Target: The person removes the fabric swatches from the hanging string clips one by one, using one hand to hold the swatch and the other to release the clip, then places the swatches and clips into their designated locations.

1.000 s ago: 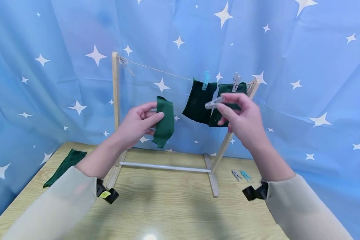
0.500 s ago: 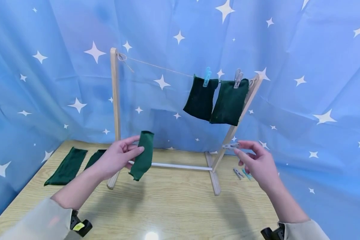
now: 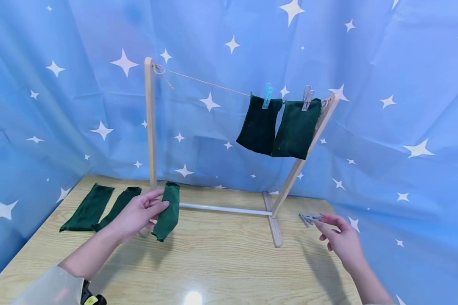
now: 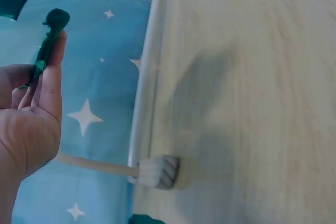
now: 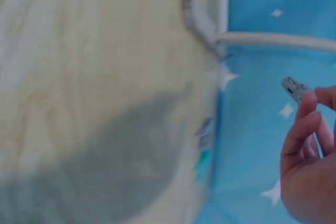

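My left hand (image 3: 135, 214) pinches a folded green cloth (image 3: 169, 209) above the table's left part. In the left wrist view the cloth (image 4: 48, 45) appears edge-on between thumb and fingers. My right hand (image 3: 343, 241) pinches a grey clothespin (image 3: 314, 217) between thumb and forefinger, low at the right. The right wrist view shows this clothespin (image 5: 294, 87) with its tip pointing away from the fingertips. Two dark green cloths hang side by side on the line: the left cloth (image 3: 257, 129) under a blue clothespin (image 3: 267, 96), the right cloth (image 3: 297, 133) under a grey clothespin (image 3: 306, 101).
A wooden rack holds the string (image 3: 206, 81) between its left post (image 3: 150, 123) and slanted right post (image 3: 290, 182). A white bar (image 3: 225, 208) joins the feet. Two green cloths, one far left (image 3: 89, 207) and one beside it (image 3: 118, 205), lie on the table (image 3: 229, 258).
Both hands have moved down and apart from near the line, the left to the left with the cloth, the right to the right with the clothespin. The hanging cloths stay in place.
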The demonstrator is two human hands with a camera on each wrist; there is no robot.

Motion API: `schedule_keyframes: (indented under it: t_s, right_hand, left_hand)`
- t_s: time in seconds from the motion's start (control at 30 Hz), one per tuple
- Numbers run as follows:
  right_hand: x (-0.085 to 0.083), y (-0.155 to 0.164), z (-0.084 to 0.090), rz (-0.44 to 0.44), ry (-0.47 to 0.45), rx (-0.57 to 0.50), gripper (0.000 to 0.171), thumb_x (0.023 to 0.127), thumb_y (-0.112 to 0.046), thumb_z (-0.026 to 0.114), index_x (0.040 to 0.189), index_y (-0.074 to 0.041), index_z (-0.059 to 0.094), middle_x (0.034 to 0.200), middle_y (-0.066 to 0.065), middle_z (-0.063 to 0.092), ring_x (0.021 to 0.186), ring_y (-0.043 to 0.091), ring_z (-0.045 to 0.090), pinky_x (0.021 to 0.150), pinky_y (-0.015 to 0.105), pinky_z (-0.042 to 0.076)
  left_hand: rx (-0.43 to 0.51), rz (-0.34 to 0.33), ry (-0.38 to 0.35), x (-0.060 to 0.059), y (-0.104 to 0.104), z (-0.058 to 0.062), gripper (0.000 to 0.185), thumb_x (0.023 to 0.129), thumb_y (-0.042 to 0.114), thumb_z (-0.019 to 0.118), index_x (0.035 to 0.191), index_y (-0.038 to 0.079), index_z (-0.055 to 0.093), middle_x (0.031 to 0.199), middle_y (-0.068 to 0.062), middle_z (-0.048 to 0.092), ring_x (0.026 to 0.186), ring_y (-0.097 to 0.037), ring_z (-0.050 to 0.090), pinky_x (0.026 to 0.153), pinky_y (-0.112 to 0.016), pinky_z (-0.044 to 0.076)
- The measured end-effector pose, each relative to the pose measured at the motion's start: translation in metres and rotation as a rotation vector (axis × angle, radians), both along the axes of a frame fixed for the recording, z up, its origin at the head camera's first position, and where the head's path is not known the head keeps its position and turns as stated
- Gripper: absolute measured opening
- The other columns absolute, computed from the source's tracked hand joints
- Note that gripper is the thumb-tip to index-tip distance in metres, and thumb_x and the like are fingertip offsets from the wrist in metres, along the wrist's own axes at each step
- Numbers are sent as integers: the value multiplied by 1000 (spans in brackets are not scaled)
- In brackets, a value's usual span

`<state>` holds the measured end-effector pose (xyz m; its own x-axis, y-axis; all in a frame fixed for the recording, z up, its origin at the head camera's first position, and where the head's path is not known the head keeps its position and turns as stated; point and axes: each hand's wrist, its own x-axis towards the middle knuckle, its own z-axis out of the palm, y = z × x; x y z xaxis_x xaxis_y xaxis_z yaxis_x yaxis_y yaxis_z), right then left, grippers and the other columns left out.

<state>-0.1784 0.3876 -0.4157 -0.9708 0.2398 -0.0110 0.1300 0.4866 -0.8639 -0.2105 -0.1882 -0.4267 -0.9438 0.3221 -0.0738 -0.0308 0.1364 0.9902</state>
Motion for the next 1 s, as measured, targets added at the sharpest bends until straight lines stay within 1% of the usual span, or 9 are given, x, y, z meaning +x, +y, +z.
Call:
schedule_keyframes:
  t_s: [0.1, 0.17, 0.27, 0.37, 0.43, 0.63, 0.67, 0.77, 1.0]
  right_hand:
    - [-3, 11, -16, -18, -60, 23, 56, 107, -34, 75, 152, -6, 55, 110, -26, 66, 78, 6, 68, 59, 28, 55]
    - [-6, 15, -26, -18, -98, 44, 59, 108, -33, 74, 154, -5, 53, 119, -16, 67, 79, 7, 69, 60, 29, 56]
    - [-10, 17, -42, -18, -138, 73, 59, 108, -32, 72, 155, -2, 51, 132, 4, 68, 80, 9, 71, 60, 29, 57]
    - [-14, 15, -56, -31, -163, 85, 56, 108, -29, 72, 153, 0, 52, 139, 16, 65, 81, 11, 74, 58, 30, 56]
    - [-17, 14, -65, -47, -172, 96, 54, 108, -27, 71, 152, 0, 53, 136, 16, 64, 81, 12, 73, 58, 30, 56]
    - [-28, 9, -85, -103, -148, 134, 51, 104, -20, 71, 146, 5, 56, 116, 11, 69, 77, 11, 69, 63, 27, 59]
    - [-29, 8, -87, -107, -142, 133, 51, 104, -20, 71, 145, 6, 56, 113, 11, 70, 76, 11, 68, 62, 27, 59]
    - [-34, 6, -89, -116, -156, 125, 53, 104, -23, 70, 146, 4, 55, 107, 10, 69, 72, 12, 68, 60, 29, 58]
    - [-40, 4, -89, -64, -214, 164, 57, 107, -35, 69, 149, 0, 53, 98, 6, 61, 72, 15, 64, 59, 31, 56]
  left_hand:
    - [-4, 6, -21, 0, -4, -8, 80, 115, 33, 61, 177, 7, 18, 100, 0, 71, 98, -17, 75, 72, -33, 63]
    - [-4, 10, -40, 0, -6, -13, 80, 115, 33, 61, 177, 8, 18, 93, 3, 69, 89, -15, 72, 69, -31, 61]
    - [8, 15, -70, 0, -9, -19, 79, 115, 32, 61, 177, 9, 18, 77, 6, 52, 68, -11, 54, 61, -27, 49]
    - [20, 19, -87, 0, -11, -25, 78, 115, 31, 61, 177, 10, 18, 70, 8, 37, 59, -11, 37, 57, -26, 38]
    - [33, 21, -99, -1, -13, -29, 77, 115, 30, 61, 177, 10, 18, 70, 8, 32, 58, -10, 32, 56, -26, 34]
    - [42, 20, -129, -3, -15, -39, 78, 115, 30, 61, 177, 10, 19, 73, 7, 38, 58, -10, 37, 56, -25, 40]
    - [43, 18, -130, -3, -15, -39, 77, 115, 29, 61, 177, 10, 19, 73, 7, 38, 58, -10, 37, 56, -25, 41]
    - [47, 14, -134, -4, -15, -40, 77, 115, 30, 61, 177, 9, 19, 73, 7, 36, 59, -11, 36, 56, -25, 39]
    - [21, 11, -145, -8, -14, -39, 76, 116, 28, 59, 177, 9, 18, 73, 7, 34, 58, -11, 35, 54, -26, 38]
